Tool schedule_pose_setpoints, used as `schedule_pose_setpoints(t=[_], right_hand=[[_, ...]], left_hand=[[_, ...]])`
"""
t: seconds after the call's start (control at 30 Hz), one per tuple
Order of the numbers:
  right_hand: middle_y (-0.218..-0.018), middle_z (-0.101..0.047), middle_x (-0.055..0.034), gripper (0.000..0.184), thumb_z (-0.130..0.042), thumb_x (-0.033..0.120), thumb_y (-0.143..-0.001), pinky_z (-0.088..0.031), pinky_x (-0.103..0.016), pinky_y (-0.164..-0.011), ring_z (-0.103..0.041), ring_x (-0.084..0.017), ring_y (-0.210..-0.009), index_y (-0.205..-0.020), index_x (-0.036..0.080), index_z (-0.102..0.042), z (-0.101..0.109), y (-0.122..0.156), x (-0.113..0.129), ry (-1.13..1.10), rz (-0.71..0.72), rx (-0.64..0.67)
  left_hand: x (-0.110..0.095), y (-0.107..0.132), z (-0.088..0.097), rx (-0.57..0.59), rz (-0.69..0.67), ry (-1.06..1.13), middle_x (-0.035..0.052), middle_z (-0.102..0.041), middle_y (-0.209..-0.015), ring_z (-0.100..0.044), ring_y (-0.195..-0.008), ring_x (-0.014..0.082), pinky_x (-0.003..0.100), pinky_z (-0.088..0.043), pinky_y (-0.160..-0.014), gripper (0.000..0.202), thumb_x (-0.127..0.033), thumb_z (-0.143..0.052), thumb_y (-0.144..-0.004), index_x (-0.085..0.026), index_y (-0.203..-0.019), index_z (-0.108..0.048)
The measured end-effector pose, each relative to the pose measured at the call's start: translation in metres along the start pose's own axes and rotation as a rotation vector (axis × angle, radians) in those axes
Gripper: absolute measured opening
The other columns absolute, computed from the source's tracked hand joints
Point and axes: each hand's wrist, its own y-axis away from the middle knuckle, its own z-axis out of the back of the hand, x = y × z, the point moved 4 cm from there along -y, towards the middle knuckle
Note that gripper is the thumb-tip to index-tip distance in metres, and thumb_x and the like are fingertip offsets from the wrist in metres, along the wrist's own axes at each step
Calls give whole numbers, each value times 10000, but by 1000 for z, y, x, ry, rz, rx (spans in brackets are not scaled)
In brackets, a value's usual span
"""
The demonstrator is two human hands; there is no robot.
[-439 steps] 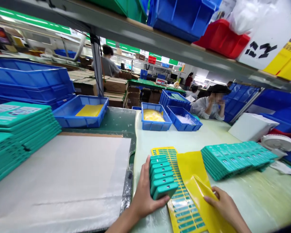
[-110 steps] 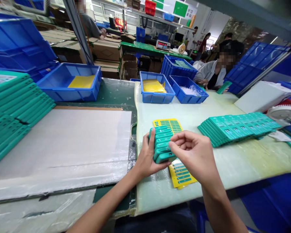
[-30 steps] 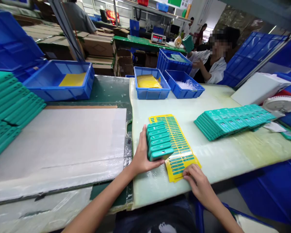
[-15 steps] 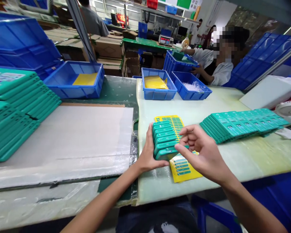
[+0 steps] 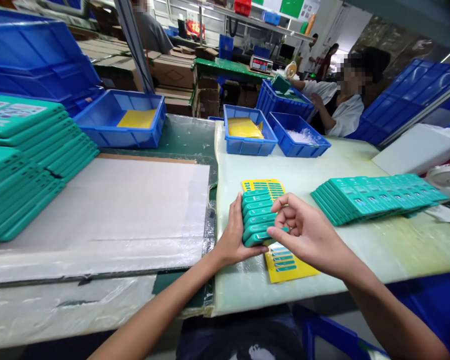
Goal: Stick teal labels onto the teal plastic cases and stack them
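My left hand [image 5: 234, 235] grips the left side of a fanned stack of small teal boxes [image 5: 257, 215] that rests on the pale table [image 5: 322, 165]. Thumb and forefinger of my right hand [image 5: 303, 232] are pinched at the nearest box of that stack; whether a sticker is between them I cannot see. Under the stack lies a yellow sticker sheet [image 5: 285, 260] with teal labels. A long row of the same teal boxes [image 5: 375, 197] leans domino-like to the right.
Two small blue bins [image 5: 247, 135] [image 5: 298, 140] stand at the table's far side, a wider blue bin [image 5: 123, 120] to the left. Stacked teal boxes [image 5: 26, 160] fill the left edge beside a white sheet [image 5: 105, 210]. A person [image 5: 341, 100] sits across; a white box [image 5: 416, 147] at right.
Over the last second my right hand rose from the sticker sheet's near edge up to the nearest teal box. My left hand stays on the stack.
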Motion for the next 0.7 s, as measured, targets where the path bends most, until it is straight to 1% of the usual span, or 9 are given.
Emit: schedule_pose_setpoints(t=[0.17, 0.33, 0.5, 0.6, 0.7], right_hand=[[-726, -601, 49, 222, -712, 230, -859, -473, -234, -549, -586, -116, -607, -1032, 218, -572, -3, -1, 2, -4, -7, 12], [-740, -610, 42, 225, -698, 233, -857, -476, -257, -560, -581, -123, -608, -1044, 217, -574, -5, -2, -2, 40, -10, 30], [-753, -627, 33, 225, -695, 205, -847, -479, -269, -580, -603, -138, -637, -1039, 217, -577, -4, -5, -4, 105, 0, 34], [-721, -627, 46, 235, -699, 169, -840, -465, -264, -582, -605, -135, -619, -1038, 216, -582, -5, -6, -4, 147, 0, 40], [-709, -634, 53, 243, -702, 159, -842, -463, -254, -567, -616, -135, -603, -1042, 221, -580, -5, -7, -5, 141, -18, 47]], left_hand=[[-5, -3, 1, -5, -21, -25, 231, -151, -1771, -205, -1665, 551, 800, -281, -1328, 1512, -673, -953, -823, -337, -1798, 154], [-7, -5, 1, 7, -4, -40, 240, -150, -1760, -210, -1654, 563, 811, -283, -1321, 1535, -622, -981, -809, -333, -1791, 164], [-8, -5, 1, -2, -15, -38, 236, -162, -1759, -225, -1649, 559, 809, -298, -1316, 1513, -642, -967, -818, -345, -1792, 153], [-8, -4, 1, -5, -8, -43, 230, -175, -1753, -251, -1643, 549, 801, -313, -1313, 1492, -653, -952, -834, -356, -1790, 155], [-8, -3, 1, 6, 9, -62, 238, -176, -1748, -258, -1644, 552, 793, -324, -1314, 1512, -651, -962, -824, -346, -1788, 162]])
